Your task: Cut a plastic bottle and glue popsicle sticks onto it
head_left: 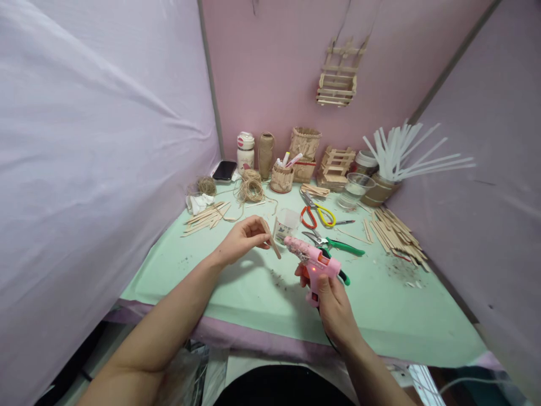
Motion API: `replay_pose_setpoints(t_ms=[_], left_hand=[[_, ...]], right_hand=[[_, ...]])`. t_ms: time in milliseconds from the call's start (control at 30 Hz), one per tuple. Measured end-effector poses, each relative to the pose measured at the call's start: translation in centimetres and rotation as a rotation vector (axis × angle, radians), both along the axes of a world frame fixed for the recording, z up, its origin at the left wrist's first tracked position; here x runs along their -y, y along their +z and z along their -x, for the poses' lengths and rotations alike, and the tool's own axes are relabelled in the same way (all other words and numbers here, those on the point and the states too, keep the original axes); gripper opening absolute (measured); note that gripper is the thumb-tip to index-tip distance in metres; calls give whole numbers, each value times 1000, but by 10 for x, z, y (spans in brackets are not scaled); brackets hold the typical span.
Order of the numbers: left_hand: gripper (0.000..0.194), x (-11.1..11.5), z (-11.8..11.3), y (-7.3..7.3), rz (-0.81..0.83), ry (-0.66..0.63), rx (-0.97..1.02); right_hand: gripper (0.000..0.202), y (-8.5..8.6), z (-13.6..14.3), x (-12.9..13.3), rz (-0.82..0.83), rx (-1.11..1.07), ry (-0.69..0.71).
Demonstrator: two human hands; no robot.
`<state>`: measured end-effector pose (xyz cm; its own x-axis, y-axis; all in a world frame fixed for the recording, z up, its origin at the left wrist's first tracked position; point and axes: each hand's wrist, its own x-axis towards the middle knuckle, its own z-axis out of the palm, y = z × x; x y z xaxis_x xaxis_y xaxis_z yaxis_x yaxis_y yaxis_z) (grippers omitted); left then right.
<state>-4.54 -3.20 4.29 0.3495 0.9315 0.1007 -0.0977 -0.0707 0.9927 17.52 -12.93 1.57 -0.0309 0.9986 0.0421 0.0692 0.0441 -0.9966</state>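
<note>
Between the thumb and fingers of my left hand point(248, 238) is a flat wooden craft stick point(271, 241), tilted with its lower end toward the table. My right hand point(332, 301) is wrapped round the handle of a pink hot glue gun point(315, 260). Its nozzle points left, at the stick, with a small gap between them. An orange light glows on the gun's side. Just behind the stick stands a translucent plastic cup point(287, 221) with printed pictures. Green-handled pruning shears point(344, 246) lie behind the gun, which partly hides them.
Red-and-yellow-handled scissors point(316, 211) lie farther back. Loose wooden sticks point(395, 234) are piled at right, more sticks point(207, 217) at left. Glue sticks point(397, 149) fan out of a brown container. Twine point(251, 189), a bottle point(245, 155) and a phone point(224, 171) sit along the back.
</note>
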Motion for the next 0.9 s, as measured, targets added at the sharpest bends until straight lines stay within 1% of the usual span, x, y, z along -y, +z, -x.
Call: replay_pose_setpoints(t_ms=[100,167,300,433,633,767,900], left_hand=[[33,1,-9,-7,107,20,38],[35,2,-16,-12,145,27,66],[38,8,-27,-17,152,30,119],[37,14,-31,-16,136,2,145],[33,12,-20,-10,81,-57,156],[32,8,-11,-7,56,-27,191],[33,9,-10,-3,46,-5,223]], right_hand=[[47,-5,3,-6,-40,16,-121],[40,-8,7,-11,-61,30,-191],[38,-15,14,-18,-30,10,-247],[37,-16,17,-19,16,4,-249],[32,-2,13,-13,35,-39,-227],[31,3,10,-9,52,-51,-186],[29,1,10,-8,60,-73,-140]])
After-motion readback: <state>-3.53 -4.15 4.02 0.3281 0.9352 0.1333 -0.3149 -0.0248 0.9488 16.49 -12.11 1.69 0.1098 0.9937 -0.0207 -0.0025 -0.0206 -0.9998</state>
